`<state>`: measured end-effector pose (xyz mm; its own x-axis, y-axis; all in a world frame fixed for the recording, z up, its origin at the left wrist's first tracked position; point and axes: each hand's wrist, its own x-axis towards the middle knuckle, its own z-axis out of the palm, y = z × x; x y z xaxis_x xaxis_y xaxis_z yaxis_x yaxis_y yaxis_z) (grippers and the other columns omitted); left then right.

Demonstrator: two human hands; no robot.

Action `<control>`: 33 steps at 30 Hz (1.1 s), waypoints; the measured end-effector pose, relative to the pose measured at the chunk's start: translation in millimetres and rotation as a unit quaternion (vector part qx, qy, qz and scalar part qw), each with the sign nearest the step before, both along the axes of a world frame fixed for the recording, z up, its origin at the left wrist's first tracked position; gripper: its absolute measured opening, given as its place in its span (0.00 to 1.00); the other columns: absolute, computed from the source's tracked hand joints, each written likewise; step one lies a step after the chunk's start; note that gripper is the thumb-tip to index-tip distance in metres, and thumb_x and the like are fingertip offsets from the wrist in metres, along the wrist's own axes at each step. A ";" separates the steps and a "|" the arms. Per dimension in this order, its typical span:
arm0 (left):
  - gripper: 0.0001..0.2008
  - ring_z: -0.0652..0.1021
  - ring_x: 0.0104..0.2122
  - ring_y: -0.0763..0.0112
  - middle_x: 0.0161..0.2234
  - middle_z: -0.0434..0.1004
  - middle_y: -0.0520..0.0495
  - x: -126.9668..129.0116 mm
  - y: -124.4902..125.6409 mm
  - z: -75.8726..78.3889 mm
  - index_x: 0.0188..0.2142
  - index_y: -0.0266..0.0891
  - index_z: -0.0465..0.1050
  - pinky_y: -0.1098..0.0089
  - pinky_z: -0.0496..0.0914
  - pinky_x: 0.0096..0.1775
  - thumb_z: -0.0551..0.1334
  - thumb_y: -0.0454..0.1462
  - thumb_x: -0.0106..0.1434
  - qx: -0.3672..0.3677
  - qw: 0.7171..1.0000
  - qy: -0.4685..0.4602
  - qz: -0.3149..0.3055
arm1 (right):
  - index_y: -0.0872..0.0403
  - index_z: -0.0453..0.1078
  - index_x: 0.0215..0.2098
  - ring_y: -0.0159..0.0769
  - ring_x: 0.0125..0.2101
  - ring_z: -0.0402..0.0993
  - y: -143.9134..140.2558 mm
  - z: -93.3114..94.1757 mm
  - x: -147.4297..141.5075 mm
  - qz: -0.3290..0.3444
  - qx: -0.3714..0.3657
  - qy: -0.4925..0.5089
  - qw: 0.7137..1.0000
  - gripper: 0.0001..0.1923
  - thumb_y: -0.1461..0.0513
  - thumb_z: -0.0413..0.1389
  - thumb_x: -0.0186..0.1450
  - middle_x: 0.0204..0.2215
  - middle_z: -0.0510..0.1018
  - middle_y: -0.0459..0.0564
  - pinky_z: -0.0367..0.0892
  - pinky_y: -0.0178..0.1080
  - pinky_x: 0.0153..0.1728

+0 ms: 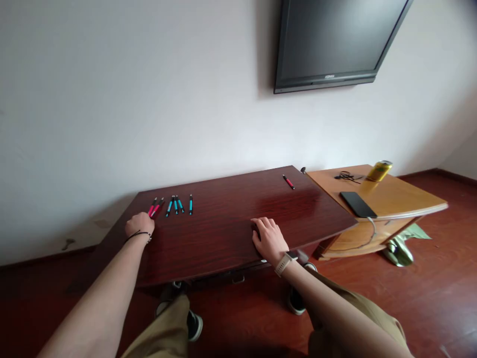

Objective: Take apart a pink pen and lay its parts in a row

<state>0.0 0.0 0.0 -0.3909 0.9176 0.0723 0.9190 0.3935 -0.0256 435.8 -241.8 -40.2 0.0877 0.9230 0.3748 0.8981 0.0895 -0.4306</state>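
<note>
Two pink pens (154,208) lie at the left end of the tabletop (223,223), just beyond the left hand (139,224). Their long axes run away from the person, black ends towards the wall and leaning rightward, pink ends by the knuckles. That hand is curled into a loose fist, back uppermost; whether its fingers grip a pen, I cannot tell.

Just right of them are four teal pens (176,205), slim and cylindrical with dark ends. The leftmost leans right at its far end, the next two lean left, and the last, slightly apart, points almost straight at the wall. Near the far right corner, a red pen (288,182) lies diagonally, from far left to near right.

The right hand (270,238) rests by the near edge, partly open, fingers gently bent, with nothing visible in its grasp. Glossy, dark reddish-brown wood grain covers the rectangular tabletop, giving soft reflections.
</note>
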 end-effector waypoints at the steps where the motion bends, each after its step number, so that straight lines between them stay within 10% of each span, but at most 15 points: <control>1: 0.17 0.83 0.51 0.42 0.51 0.81 0.23 -1.5 -2.3 0.6 0.48 0.30 0.81 0.57 0.76 0.46 0.60 0.36 0.64 -0.005 1.000 0.002 -0.003 | 0.48 0.70 0.61 0.51 0.54 0.69 0.2 -0.6 0.0 -0.001 0.001 0.000 1.000 0.20 0.63 0.53 0.72 0.54 0.78 0.55 0.67 0.49 0.53; 16: 0.18 0.83 0.44 0.44 0.43 0.83 0.27 86.6 -65.6 22.8 0.46 0.30 0.78 0.56 0.74 0.45 0.54 0.41 0.72 0.111 0.985 0.016 -0.131 | 0.48 0.70 0.61 0.51 0.54 0.69 0.7 -2.4 0.0 -0.003 0.005 -0.004 1.000 0.20 0.63 0.54 0.72 0.55 0.77 0.55 0.67 0.50 0.53; 33: 0.16 0.84 0.45 0.48 0.43 0.85 0.34 159.9 -105.4 -3.3 0.45 0.39 0.80 0.61 0.71 0.44 0.56 0.45 0.73 0.104 0.972 -0.114 -0.178 | 0.49 0.70 0.61 0.49 0.53 0.68 0.4 0.8 -0.1 -0.005 -0.009 -0.006 1.000 0.19 0.63 0.54 0.72 0.55 0.77 0.54 0.66 0.47 0.53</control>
<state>159.9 -105.4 -3.3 -0.0786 0.9724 0.2196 0.9703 0.0240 0.2408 435.7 -241.4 -39.3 0.0929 0.9289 0.3584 0.9044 0.0719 -0.4207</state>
